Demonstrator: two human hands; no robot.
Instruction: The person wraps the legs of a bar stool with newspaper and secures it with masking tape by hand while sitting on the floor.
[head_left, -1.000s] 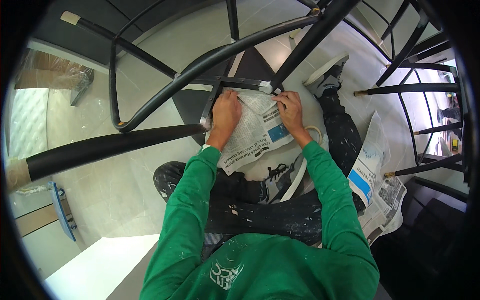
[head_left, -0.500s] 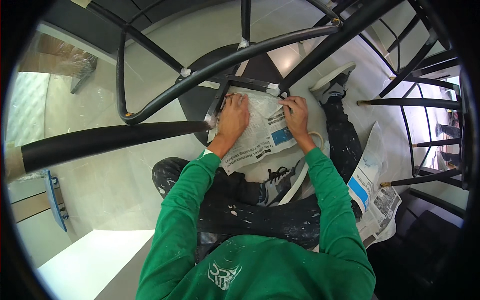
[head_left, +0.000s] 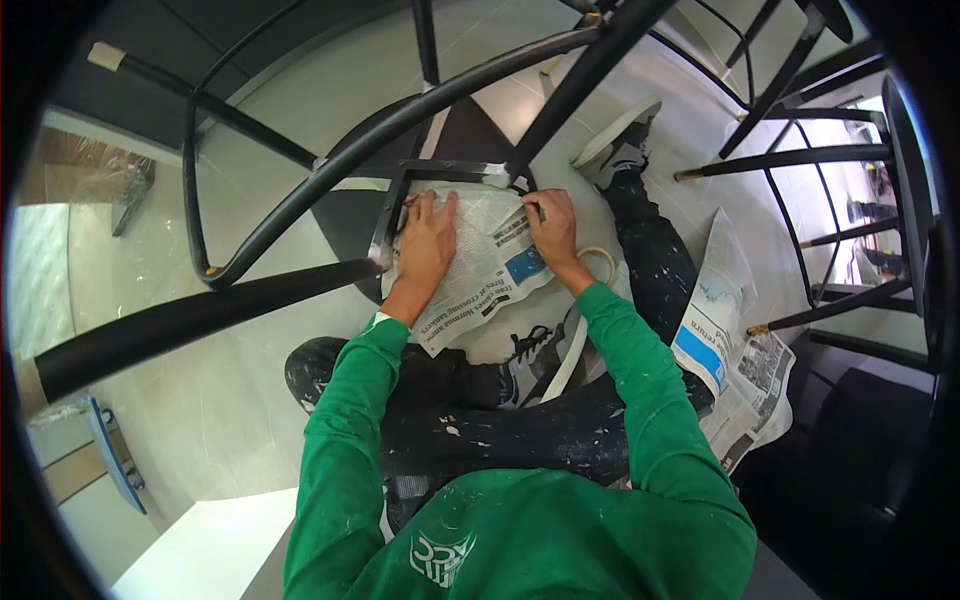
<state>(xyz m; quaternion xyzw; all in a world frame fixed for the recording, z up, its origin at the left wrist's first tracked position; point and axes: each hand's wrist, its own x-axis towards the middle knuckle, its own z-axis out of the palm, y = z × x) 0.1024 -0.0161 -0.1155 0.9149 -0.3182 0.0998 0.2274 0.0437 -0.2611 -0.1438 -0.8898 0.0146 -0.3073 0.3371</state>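
Observation:
A black stool (head_left: 330, 215) lies upside down in front of me, its seat on the floor and its legs pointing up and outward. A torn newspaper sheet (head_left: 470, 270) covers the near part of the seat's underside, its far edge at the dark metal frame (head_left: 430, 168). My left hand (head_left: 428, 240) lies on the sheet's left part, fingers stretched toward the frame. At the sheet's far right edge, my right hand (head_left: 552, 228) is closed with fingertips pinching the paper. A ring of pale masking tape (head_left: 598, 252) shows partly beside my right wrist.
More newspaper (head_left: 725, 350) lies on the floor by my right leg. Other black stools (head_left: 830, 160) stand at the right. A white panel (head_left: 215, 545) is at the lower left, with a blue object (head_left: 115, 455) beyond it. Plastic-wrapped items (head_left: 95, 180) lie at far left.
The whole view has shifted, so the stool, paper and hands appear farther left. My right fingers have curled in more at the paper's edge; my left hand stays on the sheet.

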